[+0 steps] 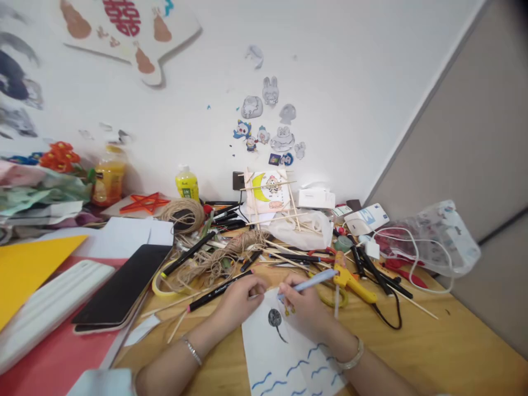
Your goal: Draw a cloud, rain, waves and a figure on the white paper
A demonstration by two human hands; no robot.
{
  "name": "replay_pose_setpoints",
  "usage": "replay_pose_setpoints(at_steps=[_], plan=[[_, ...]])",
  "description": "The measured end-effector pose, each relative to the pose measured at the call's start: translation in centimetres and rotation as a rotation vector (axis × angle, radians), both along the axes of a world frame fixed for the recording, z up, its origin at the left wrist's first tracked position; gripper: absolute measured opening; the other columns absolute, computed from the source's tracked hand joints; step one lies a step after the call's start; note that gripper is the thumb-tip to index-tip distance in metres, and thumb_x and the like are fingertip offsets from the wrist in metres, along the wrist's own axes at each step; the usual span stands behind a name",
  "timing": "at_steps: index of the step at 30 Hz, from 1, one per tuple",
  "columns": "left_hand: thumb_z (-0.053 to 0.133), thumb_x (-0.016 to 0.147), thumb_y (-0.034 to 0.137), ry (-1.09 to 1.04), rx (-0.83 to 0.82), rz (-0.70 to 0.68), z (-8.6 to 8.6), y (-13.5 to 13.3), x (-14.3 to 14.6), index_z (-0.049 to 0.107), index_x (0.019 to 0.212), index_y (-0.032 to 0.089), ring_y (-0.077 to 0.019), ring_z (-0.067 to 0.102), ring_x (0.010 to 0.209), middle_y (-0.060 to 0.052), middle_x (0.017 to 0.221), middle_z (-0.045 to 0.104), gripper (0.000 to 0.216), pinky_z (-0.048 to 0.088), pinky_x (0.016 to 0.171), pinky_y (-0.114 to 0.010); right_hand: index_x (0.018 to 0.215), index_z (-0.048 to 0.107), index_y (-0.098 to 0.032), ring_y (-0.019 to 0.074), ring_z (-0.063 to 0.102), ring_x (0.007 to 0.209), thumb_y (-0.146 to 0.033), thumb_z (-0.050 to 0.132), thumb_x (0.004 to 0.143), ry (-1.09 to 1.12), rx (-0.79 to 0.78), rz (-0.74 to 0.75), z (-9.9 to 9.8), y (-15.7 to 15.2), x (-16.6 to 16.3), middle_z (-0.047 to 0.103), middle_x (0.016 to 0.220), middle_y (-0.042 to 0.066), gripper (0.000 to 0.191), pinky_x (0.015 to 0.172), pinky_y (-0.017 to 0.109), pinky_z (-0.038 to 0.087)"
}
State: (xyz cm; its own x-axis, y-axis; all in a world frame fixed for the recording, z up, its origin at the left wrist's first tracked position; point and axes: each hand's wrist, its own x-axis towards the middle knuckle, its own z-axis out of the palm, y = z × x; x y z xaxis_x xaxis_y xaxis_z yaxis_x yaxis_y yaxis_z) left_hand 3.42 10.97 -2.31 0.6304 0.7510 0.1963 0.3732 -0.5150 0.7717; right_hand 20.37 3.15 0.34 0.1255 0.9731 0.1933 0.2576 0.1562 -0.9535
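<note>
My right hand point(307, 308) is closed around a light blue pen point(315, 280), its tip angled down at the upper part of a white sheet of paper point(264, 352). On the sheet are a dark round shape with a curved tail, small yellow marks partly covered by my right hand, and blue wavy lines lower down. My left hand point(241, 297) rests at the paper's upper left corner with its fingers curled in; whatever may be inside them is hidden. Just beside it lies a black marker with a pink end point(210, 297).
Twine point(243, 242), sticks and black markers clutter the table behind the paper. A yellow glue gun point(350, 280) lies to the right, near a white cable point(412, 247). At left are a black tablet point(124, 286), a white keyboard-like object point(53, 308) and yellow card point(33, 269).
</note>
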Motion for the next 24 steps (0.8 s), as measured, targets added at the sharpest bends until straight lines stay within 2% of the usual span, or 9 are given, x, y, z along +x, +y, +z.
replay_pose_setpoints(at_steps=[4, 7, 12, 17, 24], plan=[[0.054, 0.072, 0.012, 0.011, 0.012, -0.005, 0.2, -0.1, 0.0, 0.068, 0.083, 0.017, -0.015, 0.058, 0.068, -0.001, 0.077, 0.066, 0.019, 0.042, 0.061, -0.022, 0.056, 0.042, -0.021, 0.0111, 0.039, 0.052, -0.029, 0.059, 0.073, -0.085, -0.043, 0.05, -1.5, 0.5, -0.6, 0.041, 0.053, -0.007, 0.025, 0.052, 0.023, 0.033], [0.056, 0.071, 0.012, 0.036, 0.028, -0.009, 0.3, -0.2, 0.0, 0.068, 0.083, 0.017, -0.0159, 0.06, 0.071, -0.001, 0.079, 0.067, 0.018, 0.042, 0.064, -0.023, 0.055, 0.038, -0.022, 0.0112, 0.036, 0.051, -0.03, 0.056, 0.074, -0.156, -0.05, 0.04, -2.0, 0.7, -0.5, 0.036, 0.052, -0.007, 0.028, 0.049, 0.023, 0.029], [0.057, 0.07, 0.01, 0.071, 0.052, -0.015, 0.5, -0.2, 0.2, 0.068, 0.085, 0.018, -0.0167, 0.061, 0.076, -0.001, 0.084, 0.068, 0.02, 0.042, 0.066, -0.023, 0.053, 0.035, -0.022, 0.0113, 0.035, 0.05, -0.029, 0.051, 0.076, -0.259, -0.022, 0.062, -1.9, 0.7, -0.2, 0.034, 0.052, -0.006, 0.029, 0.049, 0.023, 0.028], [0.062, 0.073, 0.016, 0.093, 0.055, -0.033, 1.0, -0.3, 0.2, 0.069, 0.092, 0.02, -0.0181, 0.063, 0.081, 0.0, 0.088, 0.07, 0.021, 0.044, 0.07, -0.025, 0.054, 0.037, -0.022, 0.0114, 0.036, 0.051, -0.03, 0.052, 0.078, -0.279, -0.018, 0.089, -1.7, 0.6, 0.0, 0.036, 0.051, -0.006, 0.03, 0.049, 0.023, 0.029], [0.064, 0.074, 0.015, 0.111, 0.072, -0.056, 1.1, -0.4, 0.2, 0.069, 0.094, 0.02, -0.0193, 0.064, 0.084, -0.001, 0.092, 0.071, 0.021, 0.045, 0.072, -0.026, 0.054, 0.04, -0.022, 0.012, 0.039, 0.05, -0.029, 0.051, 0.077, -0.321, -0.008, 0.121, -1.0, 0.5, -0.1, 0.04, 0.051, -0.005, 0.027, 0.049, 0.024, 0.031]])
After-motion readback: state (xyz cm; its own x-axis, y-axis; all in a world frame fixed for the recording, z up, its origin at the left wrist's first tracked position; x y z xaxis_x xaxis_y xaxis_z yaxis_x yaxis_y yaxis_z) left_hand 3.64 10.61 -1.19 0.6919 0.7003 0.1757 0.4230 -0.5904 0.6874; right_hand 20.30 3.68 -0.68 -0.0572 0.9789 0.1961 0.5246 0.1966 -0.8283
